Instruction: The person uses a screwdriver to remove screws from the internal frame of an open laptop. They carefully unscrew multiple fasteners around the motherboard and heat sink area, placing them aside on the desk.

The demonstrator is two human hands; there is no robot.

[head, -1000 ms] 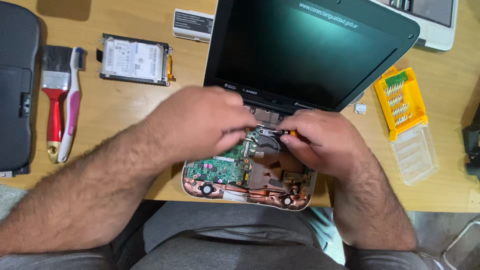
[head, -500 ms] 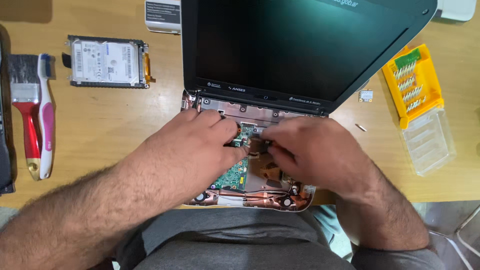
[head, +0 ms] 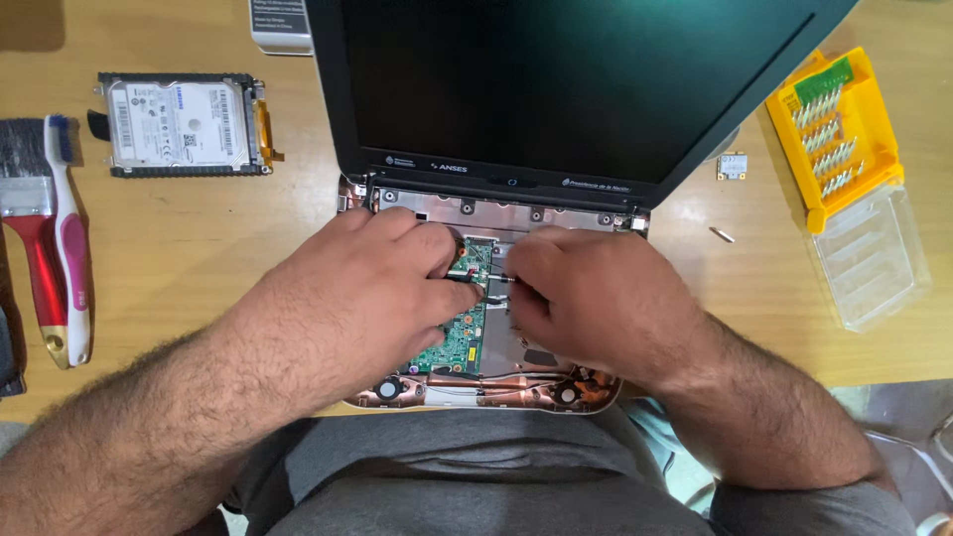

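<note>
Opened small laptop [head: 496, 328] at the near edge of the wooden table [head: 199, 258], keyboard cover off, green circuit board [head: 459, 333] and coppery inner frame laid bare, black screen [head: 556, 79] tilted up and away. Left hand [head: 372, 288] curled palm-down over the left half of the board, fingertips [head: 442, 263] pinched together near the board's top edge; right hand [head: 586, 293] curled beside it, fingers closed around a thin metal shaft [head: 501, 280], likely a small screwdriver, its handle hidden inside the fist. Shaft lying roughly crosswise, tip pointing left toward the left fingertips, just over the board's upper right corner; both hands almost touching there, right one nearer the tool's working end. Whether the left fingertips grip anything, impossible to tell. Well off to the left, a bare hard drive [head: 184, 124] in its metal bracket, flat and rectangular, with a red-handled paintbrush [head: 35, 258] and a pink-and-white toothbrush [head: 71, 248] lying side by side. Off to the right, a yellow bit holder [head: 839, 134] with rows of steel bits, its clear plastic lid [head: 872, 260] open beside it, a small square card [head: 732, 166] and a loose screw [head: 722, 235] on the smooth, glossy wood
</note>
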